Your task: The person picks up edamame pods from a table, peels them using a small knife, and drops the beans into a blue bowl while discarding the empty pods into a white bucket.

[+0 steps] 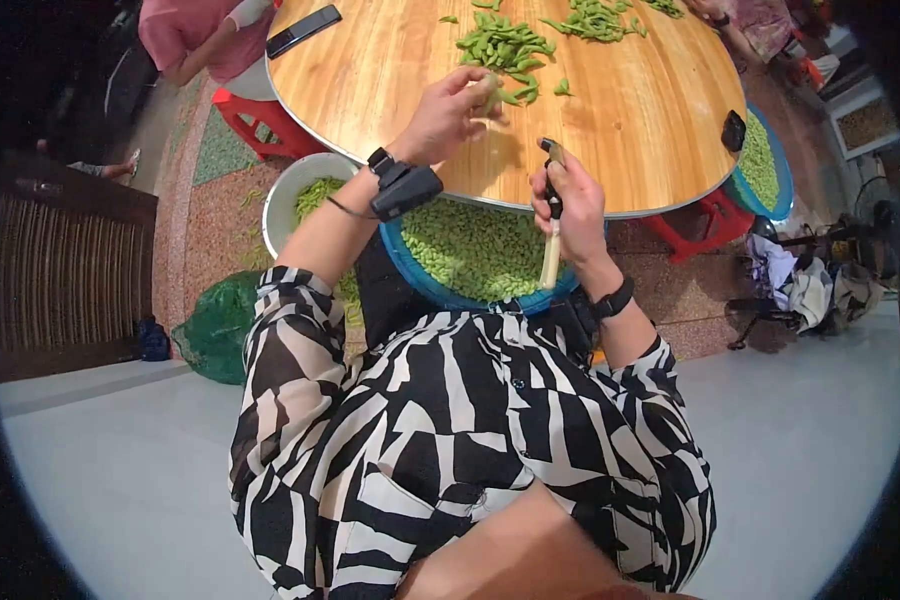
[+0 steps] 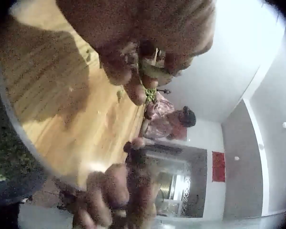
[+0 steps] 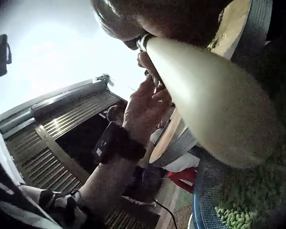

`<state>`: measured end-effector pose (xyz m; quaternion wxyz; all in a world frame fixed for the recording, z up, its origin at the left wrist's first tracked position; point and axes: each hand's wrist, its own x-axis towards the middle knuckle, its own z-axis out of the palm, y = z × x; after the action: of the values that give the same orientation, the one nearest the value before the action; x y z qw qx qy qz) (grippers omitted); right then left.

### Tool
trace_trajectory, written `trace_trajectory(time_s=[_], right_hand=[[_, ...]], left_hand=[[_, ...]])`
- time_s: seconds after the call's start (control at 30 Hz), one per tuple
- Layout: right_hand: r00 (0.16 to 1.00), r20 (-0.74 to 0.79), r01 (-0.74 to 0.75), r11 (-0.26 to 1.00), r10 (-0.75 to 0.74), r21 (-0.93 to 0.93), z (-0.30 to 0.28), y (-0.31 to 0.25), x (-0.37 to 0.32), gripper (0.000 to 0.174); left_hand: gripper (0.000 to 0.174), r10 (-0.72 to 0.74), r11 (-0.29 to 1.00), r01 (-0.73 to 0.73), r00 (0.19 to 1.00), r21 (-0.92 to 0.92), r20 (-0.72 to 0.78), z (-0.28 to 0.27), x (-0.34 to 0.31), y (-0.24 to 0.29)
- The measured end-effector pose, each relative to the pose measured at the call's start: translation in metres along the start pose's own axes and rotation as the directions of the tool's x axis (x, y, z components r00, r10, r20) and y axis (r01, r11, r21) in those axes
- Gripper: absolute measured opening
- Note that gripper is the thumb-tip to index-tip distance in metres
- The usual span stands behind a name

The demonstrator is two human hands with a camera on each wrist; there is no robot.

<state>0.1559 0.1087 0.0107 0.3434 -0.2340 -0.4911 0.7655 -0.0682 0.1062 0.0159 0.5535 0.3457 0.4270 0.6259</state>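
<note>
Over the near edge of the round wooden table [image 1: 630, 140], my left hand [image 1: 452, 118] pinches a green pod [image 1: 492, 92]; the left wrist view shows this pod [image 2: 155, 70] between the fingers of the left hand [image 2: 148, 28]. To the right, my right hand [image 1: 578, 208] grips a tool with a black middle and a cream handle [image 1: 550, 258] pointing down. That handle [image 3: 209, 100] fills much of the right wrist view, below the right hand [image 3: 167, 19]. The hands are apart. What the tool's top end is, I cannot tell. A pile of pods [image 1: 502, 45] lies beyond my left hand.
Below the table edge stands a blue basket [image 1: 410, 262] of shelled beans, with a white bowl [image 1: 275, 215] of pods to its left. A phone [image 1: 304, 31] and a black object [image 1: 734, 131] lie on the table. Red stools [image 1: 270, 128] stand underneath; people sit across.
</note>
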Motion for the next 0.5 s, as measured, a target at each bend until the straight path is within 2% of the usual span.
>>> trace_trajectory(time_s=[0.1,0.2,0.27,0.3,0.33,0.37,0.43,0.5], right_hand=[[1.0,-0.018,0.005,1.0,-0.005,-0.026,-0.001,-0.003,0.002,0.021],[0.998,0.016,-0.06,0.995,0.058,0.079,-0.002,-0.001,0.003,0.021],[0.987,0.061,-0.157,0.98,0.15,0.126,-0.004,0.002,0.002,0.021],[0.986,0.058,-0.163,0.978,0.157,0.128,-0.005,0.002,0.0,0.021],[0.976,0.121,-0.2,0.962,0.179,0.187,-0.005,0.002,-0.001,0.021],[0.963,0.184,-0.237,0.94,0.195,0.245,-0.005,0.002,-0.002,0.022],[0.96,0.2,-0.245,0.928,0.193,0.281,-0.006,0.006,-0.006,0.022],[0.957,0.222,-0.253,0.915,0.189,0.313,-0.007,0.008,-0.006,0.023]], left_hand=[[0.026,-0.067,0.996,0.055,0.982,0.075,0.179,0.014,-0.019,-0.001],[0.027,-0.039,0.987,0.008,0.981,0.161,0.189,0.026,-0.037,-0.007],[0.023,-0.051,0.994,0.032,0.982,0.101,0.184,0.027,-0.042,-0.013],[0.019,-0.079,0.984,0.052,0.985,0.17,0.156,0.029,-0.046,-0.012],[0.016,-0.105,0.968,0.073,0.986,0.239,0.126,0.03,-0.049,-0.012],[0.016,-0.11,0.968,0.078,0.986,0.238,0.124,0.031,-0.05,-0.014],[0.01,-0.085,0.984,0.073,0.994,0.164,0.069,0.032,-0.053,-0.018],[0.01,-0.097,0.987,0.087,0.992,0.133,0.078,0.029,-0.054,-0.022]])
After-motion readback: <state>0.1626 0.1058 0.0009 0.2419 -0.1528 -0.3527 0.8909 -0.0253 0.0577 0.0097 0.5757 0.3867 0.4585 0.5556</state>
